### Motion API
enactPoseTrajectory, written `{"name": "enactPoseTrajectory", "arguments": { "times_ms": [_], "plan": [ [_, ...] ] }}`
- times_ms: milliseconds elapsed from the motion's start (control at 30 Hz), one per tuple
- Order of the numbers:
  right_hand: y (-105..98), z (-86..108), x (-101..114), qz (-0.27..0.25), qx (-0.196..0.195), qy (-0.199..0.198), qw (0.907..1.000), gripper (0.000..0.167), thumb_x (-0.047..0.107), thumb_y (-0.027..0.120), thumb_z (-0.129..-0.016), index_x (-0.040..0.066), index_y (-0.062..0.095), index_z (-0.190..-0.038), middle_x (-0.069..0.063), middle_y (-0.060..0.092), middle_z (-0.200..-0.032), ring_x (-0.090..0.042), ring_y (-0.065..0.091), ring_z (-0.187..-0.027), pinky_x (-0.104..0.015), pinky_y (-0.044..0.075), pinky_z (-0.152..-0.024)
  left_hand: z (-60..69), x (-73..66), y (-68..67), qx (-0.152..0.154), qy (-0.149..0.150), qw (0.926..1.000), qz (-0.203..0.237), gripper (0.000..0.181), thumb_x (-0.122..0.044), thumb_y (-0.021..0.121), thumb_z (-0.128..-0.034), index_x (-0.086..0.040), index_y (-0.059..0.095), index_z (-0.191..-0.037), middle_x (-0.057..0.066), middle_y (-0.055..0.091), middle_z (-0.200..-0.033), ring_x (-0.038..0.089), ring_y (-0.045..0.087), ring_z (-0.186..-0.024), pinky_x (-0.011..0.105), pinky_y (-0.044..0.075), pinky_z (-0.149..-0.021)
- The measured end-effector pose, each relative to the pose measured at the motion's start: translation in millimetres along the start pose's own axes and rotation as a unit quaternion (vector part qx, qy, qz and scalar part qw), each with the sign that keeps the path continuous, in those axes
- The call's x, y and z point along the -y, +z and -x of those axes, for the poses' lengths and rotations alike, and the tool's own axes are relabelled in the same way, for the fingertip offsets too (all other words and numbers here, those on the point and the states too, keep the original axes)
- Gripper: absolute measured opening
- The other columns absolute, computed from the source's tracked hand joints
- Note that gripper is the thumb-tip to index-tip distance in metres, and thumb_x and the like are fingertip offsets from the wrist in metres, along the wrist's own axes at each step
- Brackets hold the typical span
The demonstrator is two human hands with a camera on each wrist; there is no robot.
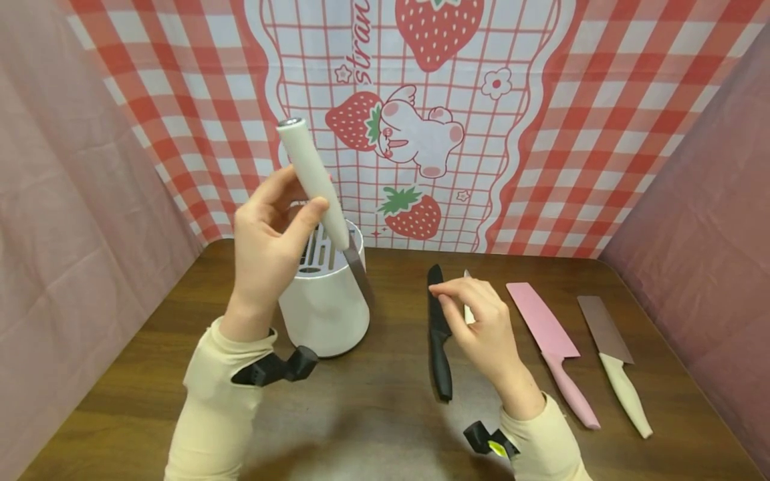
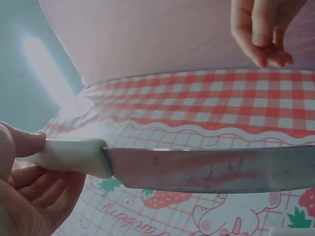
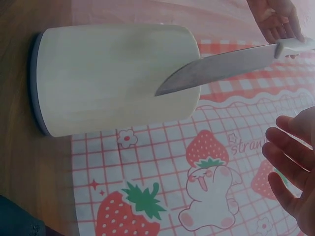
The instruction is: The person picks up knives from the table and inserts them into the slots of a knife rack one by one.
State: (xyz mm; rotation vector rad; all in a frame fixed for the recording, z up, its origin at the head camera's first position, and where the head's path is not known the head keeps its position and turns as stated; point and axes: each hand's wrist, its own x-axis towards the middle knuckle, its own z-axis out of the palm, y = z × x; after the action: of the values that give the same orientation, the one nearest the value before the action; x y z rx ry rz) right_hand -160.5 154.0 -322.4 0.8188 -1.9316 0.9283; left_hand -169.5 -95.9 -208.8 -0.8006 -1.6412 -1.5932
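**White-handled steel knife (image 1: 303,152) best steadied from the handle**

The knife is held up by the left hand (image 1: 261,244), its handle pinched between thumb and fingers and its blade slanted down past the right front of a white, rounded, slot-topped knife block (image 1: 325,317). Whether the blade's side touches the block cannot be told. Nothing is held by the right hand (image 1: 487,327): its fingers are loosely bent, thumb and forefinger close together in the head view, above a long all-black knife (image 1: 442,374).

For control, the handle is probably best gripped nearer the blade, so that the tip is less apt to swing. The blade ought to be tilted toward upright and its tip kept off the block's wall and rim, where a scrape seems the likeliest fault. If the slots are to be used, width and line should be matched before any lowering, without force. The right hand is better kept well apart from the edge; if steadying is needed, the block's far lower side would be the safer place.
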Motion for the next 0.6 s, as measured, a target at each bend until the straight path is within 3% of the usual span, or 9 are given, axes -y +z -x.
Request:
{"name": "enactPoseTrajectory", "arguments": {
  "times_ms": [200,600],
  "plan": [
    [0,0.1,0,0.004,0.001,-0.010,0.9999,0.018,0.001,0.060,-0.081,0.009,0.069,-0.094,0.000,0.067,-0.086,-0.015,0.059,-0.081,-0.028,0.041,-0.075,-7.1,-4.0,-4.4,-0.022,0.006,0.9997,0.008,0.031,-0.001,0.061,-0.0837,0.005,0.057,-0.113,0.012,0.066,-0.102,0.019,0.062,-0.089,0.029,0.052,-0.080],
    [1,1.6,-7,0.026,0.025,-0.008,0.9993,0.015,0.005,0.060,-0.082,0.009,0.069,-0.093,0.001,0.067,-0.085,-0.015,0.059,-0.082,-0.028,0.041,-0.074,-23.6,-12.7,-10.8,-0.050,0.024,0.9984,0.005,0.029,-0.004,0.062,-0.0837,0.003,0.059,-0.112,0.011,0.065,-0.100,0.021,0.060,-0.087,0.027,0.051,-0.077]
  ]
}}
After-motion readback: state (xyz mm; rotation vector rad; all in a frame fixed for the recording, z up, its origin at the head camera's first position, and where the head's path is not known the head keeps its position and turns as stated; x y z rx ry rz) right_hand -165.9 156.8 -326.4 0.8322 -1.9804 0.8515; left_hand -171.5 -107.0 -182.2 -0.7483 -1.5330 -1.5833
